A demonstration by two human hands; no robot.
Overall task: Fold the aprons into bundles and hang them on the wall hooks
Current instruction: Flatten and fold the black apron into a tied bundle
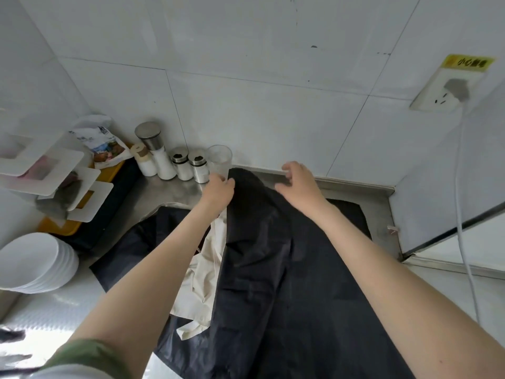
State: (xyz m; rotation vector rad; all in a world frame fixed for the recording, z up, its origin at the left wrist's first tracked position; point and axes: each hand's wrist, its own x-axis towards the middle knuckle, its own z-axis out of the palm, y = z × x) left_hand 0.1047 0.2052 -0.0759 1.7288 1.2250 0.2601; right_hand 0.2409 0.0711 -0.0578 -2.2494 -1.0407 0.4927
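Black cloth covers most of the steel tabletop [169, 190]: a dark apron [273, 269] lies spread out and unfolded, its top edge near the tiled wall; a cream apron [202, 274] lies crumpled, partly under its left side. The left hand [218, 188] sits at the dark apron's top left corner, just beside a clear cup [220, 160]; its fingers are hidden, so I cannot tell whether they grip the cloth. The right hand [297, 181] hovers over the top right edge, fingers [287, 168] loosely bent and spread, holding nothing. Folding seems barely begun; no bundle is made, no hooks are in view, and both aprons remain to hang.
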